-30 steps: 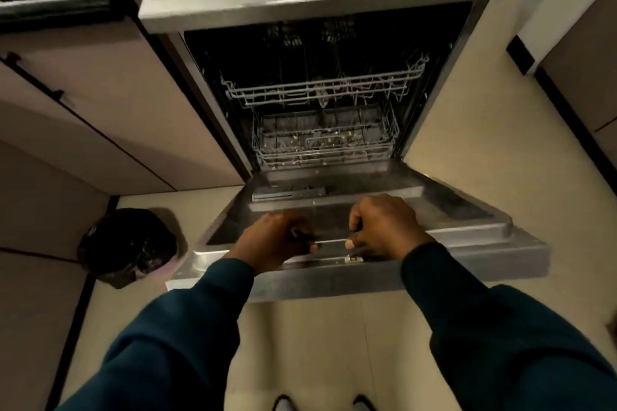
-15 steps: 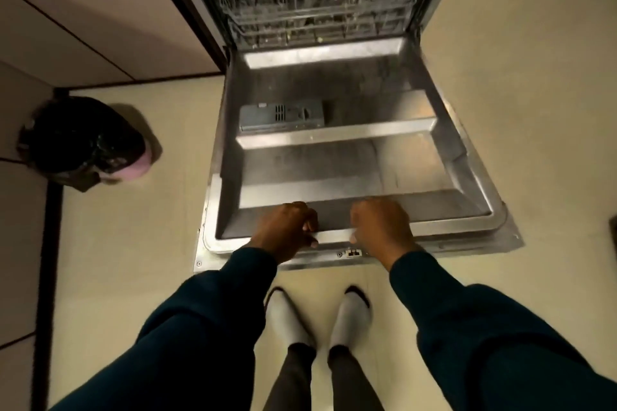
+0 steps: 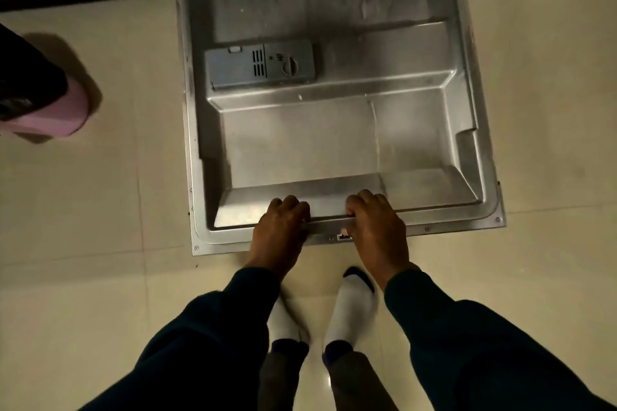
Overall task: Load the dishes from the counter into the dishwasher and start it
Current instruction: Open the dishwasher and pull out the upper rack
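Dishwasher door [image 3: 300,143] lies flat open; left hand [image 3: 280,230] and right hand [image 3: 377,227] both curled, gripping its front edge.

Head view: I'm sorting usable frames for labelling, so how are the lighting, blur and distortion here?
Head view: dim, warm light; the dishwasher door shows soft sheen, no hard glare; the pink bin at the left edge is smeared and casts a soft shadow on the floor; wide-angle bending skews the door's edges; the left hand and right hand gripping the door's edge are fairly sharp.
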